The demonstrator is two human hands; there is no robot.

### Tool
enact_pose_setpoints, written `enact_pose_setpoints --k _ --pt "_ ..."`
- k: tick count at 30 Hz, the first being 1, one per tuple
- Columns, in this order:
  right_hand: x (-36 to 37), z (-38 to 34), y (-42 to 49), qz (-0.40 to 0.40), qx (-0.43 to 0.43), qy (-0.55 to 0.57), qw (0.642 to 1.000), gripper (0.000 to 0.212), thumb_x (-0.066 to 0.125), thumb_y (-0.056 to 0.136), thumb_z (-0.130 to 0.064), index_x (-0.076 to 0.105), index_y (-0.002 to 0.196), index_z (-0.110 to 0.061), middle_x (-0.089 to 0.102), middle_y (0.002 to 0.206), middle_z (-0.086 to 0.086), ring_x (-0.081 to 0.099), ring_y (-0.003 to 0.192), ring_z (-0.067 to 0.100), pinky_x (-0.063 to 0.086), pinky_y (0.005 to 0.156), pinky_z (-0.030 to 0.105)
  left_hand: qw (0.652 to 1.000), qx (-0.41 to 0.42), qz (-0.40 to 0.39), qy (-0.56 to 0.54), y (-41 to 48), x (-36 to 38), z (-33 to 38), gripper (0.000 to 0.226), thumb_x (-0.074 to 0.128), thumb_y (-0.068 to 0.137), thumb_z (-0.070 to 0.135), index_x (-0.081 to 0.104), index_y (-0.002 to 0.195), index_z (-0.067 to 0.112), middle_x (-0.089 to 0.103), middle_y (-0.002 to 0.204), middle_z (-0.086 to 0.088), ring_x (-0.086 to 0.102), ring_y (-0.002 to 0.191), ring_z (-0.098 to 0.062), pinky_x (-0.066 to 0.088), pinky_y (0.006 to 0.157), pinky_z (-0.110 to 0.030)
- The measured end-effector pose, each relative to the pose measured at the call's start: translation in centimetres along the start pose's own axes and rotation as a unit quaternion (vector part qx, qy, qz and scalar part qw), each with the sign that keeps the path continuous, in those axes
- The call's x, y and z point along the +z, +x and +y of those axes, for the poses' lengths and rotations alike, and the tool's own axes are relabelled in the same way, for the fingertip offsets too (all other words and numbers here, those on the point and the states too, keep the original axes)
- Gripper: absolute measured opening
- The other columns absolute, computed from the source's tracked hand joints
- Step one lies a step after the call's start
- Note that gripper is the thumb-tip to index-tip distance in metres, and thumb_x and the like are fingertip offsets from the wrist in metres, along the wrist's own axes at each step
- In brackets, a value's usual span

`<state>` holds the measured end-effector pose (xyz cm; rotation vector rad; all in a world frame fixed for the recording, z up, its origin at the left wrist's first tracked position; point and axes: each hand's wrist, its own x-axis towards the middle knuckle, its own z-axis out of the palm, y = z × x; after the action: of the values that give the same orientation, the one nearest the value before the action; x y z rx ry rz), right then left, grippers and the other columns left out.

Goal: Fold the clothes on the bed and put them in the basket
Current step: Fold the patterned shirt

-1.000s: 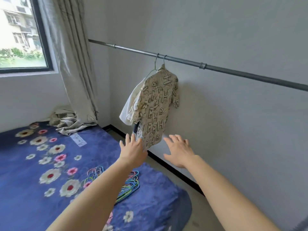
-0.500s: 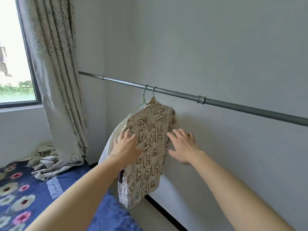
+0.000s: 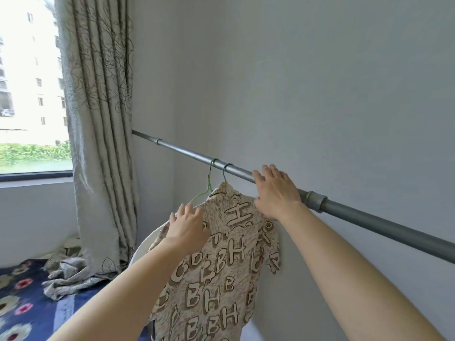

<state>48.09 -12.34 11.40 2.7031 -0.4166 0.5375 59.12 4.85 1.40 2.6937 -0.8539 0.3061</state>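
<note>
Closest to the camera, the left hand point(image 3: 188, 230) lay on the left shoulder of a beige shirt point(image 3: 221, 279) printed with big letters B and H. Its fingers were spread and nearly straight; they pressed on the cloth and did not close round it. The right hand point(image 3: 275, 193) was a little higher and further to the right. Its fingers were also straight and lay across a grey metal rail point(image 3: 369, 220), while its thumb side touched the shirt near the collar. I saw no grip on the rail or on the shirt, so both hands were open.

The shirt hung from the rail, close to the wall point(image 3: 320, 82), with its back to the camera and its lower part out of the picture. The dark hook point(image 3: 225, 172) of its hanger went over the rail above the collar. Just beside it, on the left, hung a green hanger point(image 3: 206, 190). A white garment point(image 3: 142, 244) showed behind the left side of the shirt, mostly hidden by it. I could not tell which hanger carried it. A thick coupling point(image 3: 314, 200) sat on the rail just to the right of the right hand.

Lower left was the bed point(image 3: 29, 303), under a dark blue cover with flowers. The end of a pale patterned curtain point(image 3: 98, 119) lay crumpled on it. Farthest was the window point(image 3: 29, 82), bright with daylight, beside the curtain.
</note>
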Motion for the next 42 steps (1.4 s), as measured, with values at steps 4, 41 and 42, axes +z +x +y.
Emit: enact_pose_setpoints --k 4,41,42 --pt "1.2 0.4 2.7 0.018 0.048 -0.006 0.999 0.04 0.048 0.097 -0.027 0.04 0.132 -0.009 0.055 0.095 0.005 0.051 0.071 0.02 0.04 0.059 0.031 0.999 -0.037 0.024 0.008 2.5 1.2 -0.3 0.054 0.049 0.092 0.04 0.034 0.138 0.015 0.04 0.142 -0.007 0.034 0.134 -0.028 0.028 0.112 -0.045" --pt "-4.3 -18.4 -6.1 0.032 -0.204 0.52 0.829 0.015 0.07 0.084 -0.012 0.057 0.075 -0.015 0.058 0.064 -0.001 0.048 0.057 0.007 0.039 0.056 0.021 0.939 -0.064 0.02 -0.338 -21.6 -12.7 -14.8 0.037 0.07 0.079 0.055 0.072 0.082 0.018 0.056 0.062 -0.012 0.046 0.052 -0.017 0.041 0.054 -0.026" --pt "-5.4 -19.7 -6.9 0.041 -0.227 0.522 0.821 0.018 0.069 0.084 -0.009 0.055 0.075 -0.017 0.057 0.063 -0.004 0.047 0.056 0.003 0.037 0.053 0.016 0.928 -0.056 -0.056 -0.365 -23.1 -14.2 -16.1 0.043 0.071 0.077 0.059 0.073 0.088 0.018 0.062 0.076 -0.019 0.053 0.062 -0.02 0.045 0.064 -0.032"
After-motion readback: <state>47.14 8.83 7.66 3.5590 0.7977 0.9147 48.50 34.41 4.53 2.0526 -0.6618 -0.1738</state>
